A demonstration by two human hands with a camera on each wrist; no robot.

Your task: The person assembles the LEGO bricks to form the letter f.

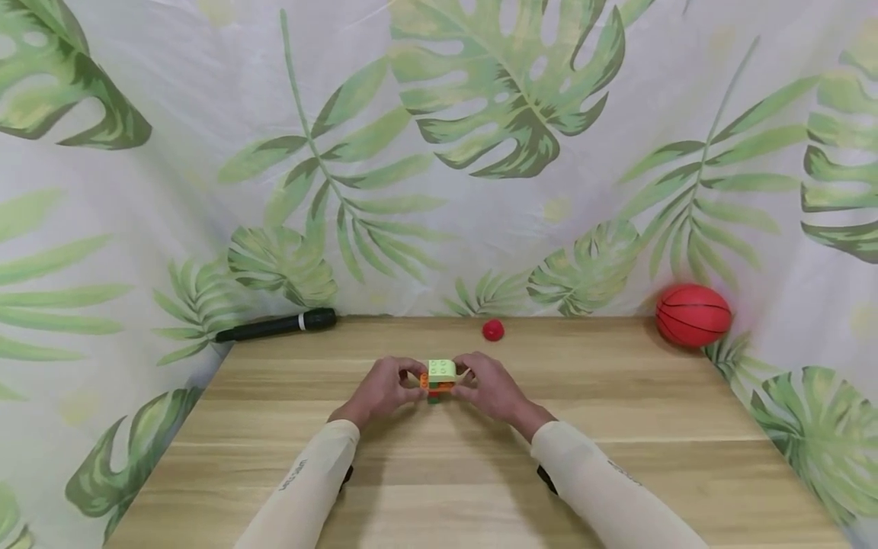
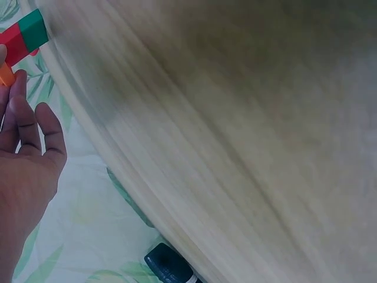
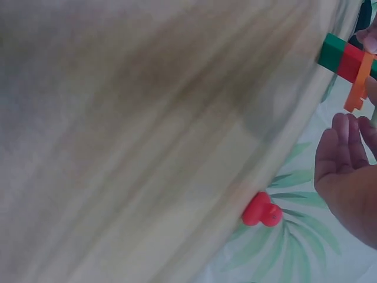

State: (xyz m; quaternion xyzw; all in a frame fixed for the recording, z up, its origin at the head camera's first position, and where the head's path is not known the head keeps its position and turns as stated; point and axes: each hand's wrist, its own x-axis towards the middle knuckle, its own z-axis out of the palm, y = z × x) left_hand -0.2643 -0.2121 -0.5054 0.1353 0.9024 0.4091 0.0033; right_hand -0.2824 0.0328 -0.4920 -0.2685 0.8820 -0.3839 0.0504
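Observation:
A small stack of toy building bricks stands between the two hands over the middle of the table. Its top is a pale green brick [image 1: 442, 370] with studs, above an orange piece [image 3: 357, 88] that sticks out sideways. Below come a red brick [image 2: 13, 46] and a dark green brick [image 2: 33, 28] at the bottom. From the left side, my left hand [image 1: 382, 389] pinches the orange piece between thumb and fingers. My right hand [image 1: 495, 387] grips the stack's right side with thumb and fingertips, its other fingers standing loosely off the bricks.
The wooden table [image 1: 439, 503] reaches back to a leaf-patterned cloth [image 1: 370, 76]. Along its far edge are a black microphone [image 1: 277, 326] with a white band at left, a small red rounded object [image 1: 493, 330] and a red toy basketball [image 1: 693, 315] at right.

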